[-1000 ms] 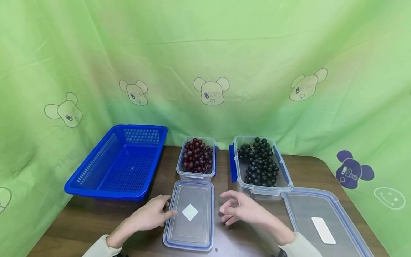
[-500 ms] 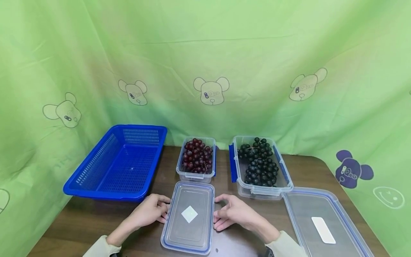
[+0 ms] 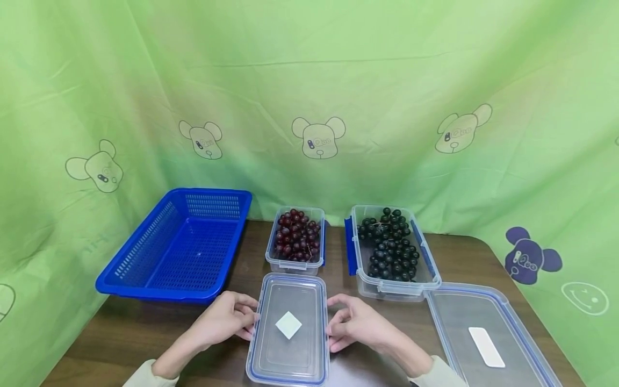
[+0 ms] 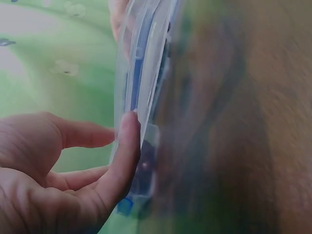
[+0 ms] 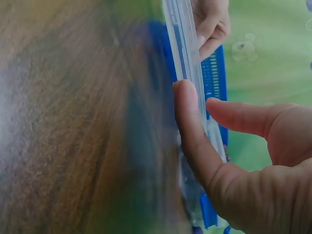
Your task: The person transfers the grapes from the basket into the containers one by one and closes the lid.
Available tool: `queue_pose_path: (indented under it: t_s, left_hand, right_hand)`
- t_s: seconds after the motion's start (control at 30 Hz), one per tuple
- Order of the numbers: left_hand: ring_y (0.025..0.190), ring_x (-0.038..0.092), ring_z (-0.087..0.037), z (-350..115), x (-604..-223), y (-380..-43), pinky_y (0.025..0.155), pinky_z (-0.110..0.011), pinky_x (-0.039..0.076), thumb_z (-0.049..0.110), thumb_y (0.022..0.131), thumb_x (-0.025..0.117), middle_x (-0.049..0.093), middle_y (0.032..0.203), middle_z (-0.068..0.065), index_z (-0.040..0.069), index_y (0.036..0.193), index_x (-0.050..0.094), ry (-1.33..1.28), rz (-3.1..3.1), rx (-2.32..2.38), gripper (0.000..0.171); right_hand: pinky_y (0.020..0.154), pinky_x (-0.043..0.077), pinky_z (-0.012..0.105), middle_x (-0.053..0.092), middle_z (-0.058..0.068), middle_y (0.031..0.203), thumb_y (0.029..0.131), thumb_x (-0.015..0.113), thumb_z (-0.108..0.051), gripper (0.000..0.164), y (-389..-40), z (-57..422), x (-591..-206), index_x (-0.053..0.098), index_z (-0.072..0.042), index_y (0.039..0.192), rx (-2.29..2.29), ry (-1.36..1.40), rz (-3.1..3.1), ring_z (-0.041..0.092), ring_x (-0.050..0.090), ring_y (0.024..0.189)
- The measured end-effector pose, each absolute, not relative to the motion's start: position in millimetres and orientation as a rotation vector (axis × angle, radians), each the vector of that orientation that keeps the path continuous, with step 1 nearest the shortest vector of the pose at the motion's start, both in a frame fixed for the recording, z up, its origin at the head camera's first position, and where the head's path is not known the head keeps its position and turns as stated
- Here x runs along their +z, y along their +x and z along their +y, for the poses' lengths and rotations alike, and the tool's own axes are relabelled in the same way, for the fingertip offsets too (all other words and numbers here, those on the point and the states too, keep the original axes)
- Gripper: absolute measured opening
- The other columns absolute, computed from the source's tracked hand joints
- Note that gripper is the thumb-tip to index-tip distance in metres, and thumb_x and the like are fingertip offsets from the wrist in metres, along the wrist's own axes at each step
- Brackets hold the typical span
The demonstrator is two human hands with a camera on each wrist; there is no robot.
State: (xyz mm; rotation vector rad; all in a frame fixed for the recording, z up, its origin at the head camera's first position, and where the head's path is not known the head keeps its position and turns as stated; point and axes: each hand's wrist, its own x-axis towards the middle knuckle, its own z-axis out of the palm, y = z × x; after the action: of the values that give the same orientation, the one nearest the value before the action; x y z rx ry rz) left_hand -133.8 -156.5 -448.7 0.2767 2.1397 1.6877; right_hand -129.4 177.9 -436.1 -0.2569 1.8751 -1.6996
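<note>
The small clear lid (image 3: 288, 357), edged with a blue seal, is being held by both hands just above the surface (image 3: 256, 242), right in front of the smaller box (image 3: 292, 265). A white diamond sticker (image 3: 288, 324) is being shown near its middle. Its left edge is being pinched by the left hand (image 3: 224, 318), the fingers (image 4: 127, 141) closed down to the rim; its right edge is being gripped likewise by the right hand (image 3: 358, 325), those fingers (image 5: 187, 102) drawn in on the rim too.

Just beyond, red grapes (image 3: 297, 236) are being held in the smaller box, its top uncovered. Off to the right, black grapes (image 3: 394, 244) are being held in the larger box (image 3: 396, 289), a blue clasp (image 3: 350, 247) hanging along its left side. Nearer, a large lid (image 3: 464, 309) is being supported by the surface, marked with a white rectangular sticker (image 3: 487, 347); whether that box is being touched by it cannot be told. Over on the left, space is being taken by a blue slotted basket (image 3: 198, 252). Behind everything, the surface is being backed by a green curtain (image 3: 314, 64) printed with bear heads.
</note>
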Motion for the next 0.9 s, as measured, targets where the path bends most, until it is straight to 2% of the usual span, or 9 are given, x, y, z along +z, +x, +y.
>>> queue_pose_path:
  t_s: [0.33, 0.63, 0.9]
  left_hand:
    - [0.071, 0.073, -0.017, -155, -423, -128, 0.068, -0.034, 0.066, 0.005, 0.095, 0.072, 0.073, 0.088, -0.011, -0.019, 0.13, 0.06, 0.322, 2.113, 1.737, 0.044]
    - [0.07, 0.073, -0.016, -146, -400, -146, 0.068, -0.035, 0.066, 0.005, 0.095, 0.072, 0.072, 0.087, -0.011, -0.017, 0.128, 0.062, 0.327, 2.205, 1.736, 0.04]
    - [0.067, 0.07, -0.016, -135, -393, -170, 0.068, -0.033, 0.066, 0.004, 0.096, 0.069, 0.073, 0.088, -0.013, -0.01, 0.126, 0.066, 0.253, 2.336, 1.755, 0.034]
  right_hand:
    - [0.077, 0.067, 0.043, 0.07, 0.014, 0.094, 0.092, 0.066, 0.004, 0.067, -121, 187, -415, 0.032, 0.012, 0.15, -1.703, -0.308, 1.918, 0.025, 0.075, 0.079]
    - [0.081, 0.066, 0.041, 0.072, 0.012, 0.095, 0.092, 0.07, 0.001, 0.076, -135, 191, -398, 0.031, 0.007, 0.157, -1.738, -0.295, 2.02, 0.023, 0.074, 0.083]
    - [0.08, 0.066, 0.038, 0.072, 0.01, 0.093, 0.09, 0.071, 0.004, 0.077, -155, 186, -399, 0.033, 0.009, 0.157, -1.79, -0.25, 2.109, 0.02, 0.074, 0.083]
